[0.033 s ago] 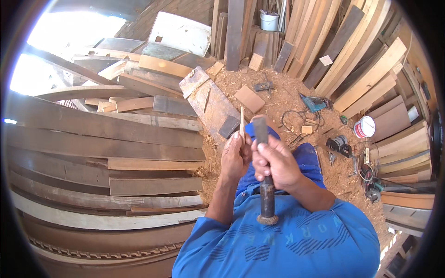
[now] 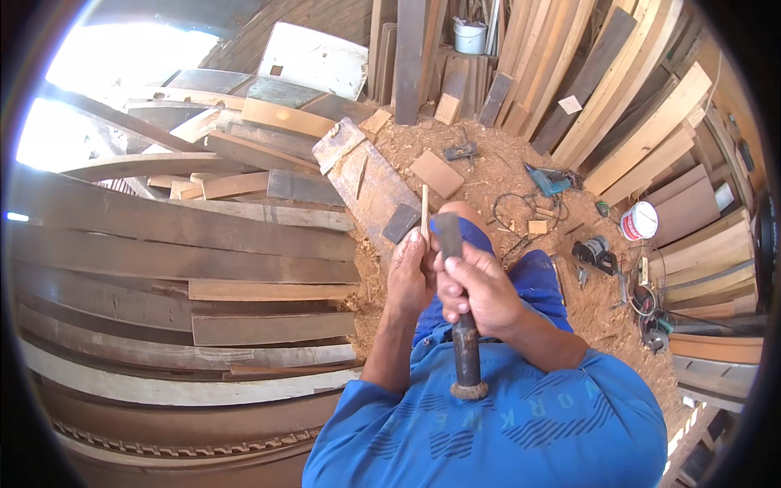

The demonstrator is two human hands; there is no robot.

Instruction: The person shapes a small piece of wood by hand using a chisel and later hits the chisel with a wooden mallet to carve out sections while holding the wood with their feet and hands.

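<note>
The thin wooden stick (image 2: 425,213) stands near the middle of the frame, its bare end pointing up out of the left hand (image 2: 411,272), whose fingers are closed snugly about its lower part. Just right of it is the chisel (image 2: 467,358), wide blade uppermost and dark handle running down in front of the blue shirt (image 2: 521,423) to a frayed butt end. The right hand (image 2: 480,289) is wrapped firmly around it where blade meets handle, thumb laid along the top. From where I stand I can't tell whether the blade touches the wood. I'd take this for the paring step, the stick being trimmed by hand, with the next move calling for a steady left grip and a short, controlled stroke clear of those fingers. Just beyond the stick, a dark block (image 2: 401,222) sits at the lower end of a plank (image 2: 382,191) strewn with shavings. Farther up lies a flat brown board (image 2: 437,173) on the sawdust-covered floor (image 2: 488,183); toward the right are a teal power tool (image 2: 549,180) and a white bucket (image 2: 639,221). Long stacked boards (image 2: 179,244) fill the left side, and more timber (image 2: 602,89) leans at upper right.
</note>
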